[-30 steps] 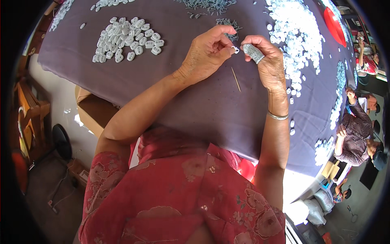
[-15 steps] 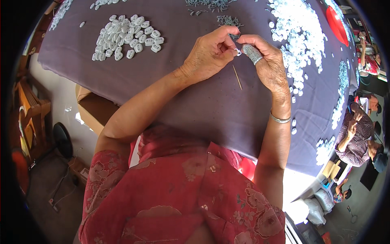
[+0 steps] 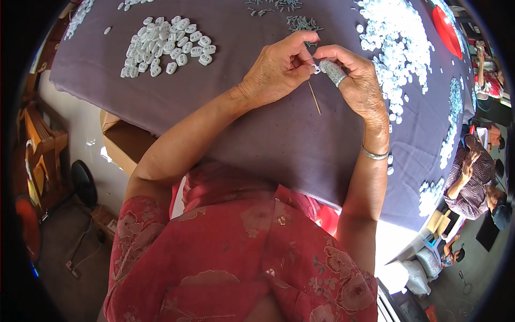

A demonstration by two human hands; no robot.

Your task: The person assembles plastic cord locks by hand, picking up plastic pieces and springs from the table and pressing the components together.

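Note:
Over the dark cloth, my left hand (image 3: 279,67) pinches a small white plastic piece (image 3: 316,69) with holes between thumb and fingertips. Right beside it is my right hand (image 3: 357,83), its fingers curled and its thumb, wrapped in a silvery-grey cover (image 3: 333,72), at the piece's edge. Whatever the right fingers grip is too small or hidden to make out. Below the left fingertips a thin wooden stick (image 3: 315,99) slants across the cloth; I cannot tell whether it touches the hand. Just beyond my hands sits a little heap of grey-green pins (image 3: 303,24).
A pile of white oval pieces (image 3: 166,45) lies on the left of the tablecloth (image 3: 236,145). Many sunlit white pieces (image 3: 394,48) spread on the right, near a red dish (image 3: 447,32). A cardboard box (image 3: 126,142) stands below the left edge. Another person (image 3: 472,177) sits at the right.
Both hands stay together at the white piece with only slight shifts. My right wrist has moved a little to the right. The whole view has shifted slightly.

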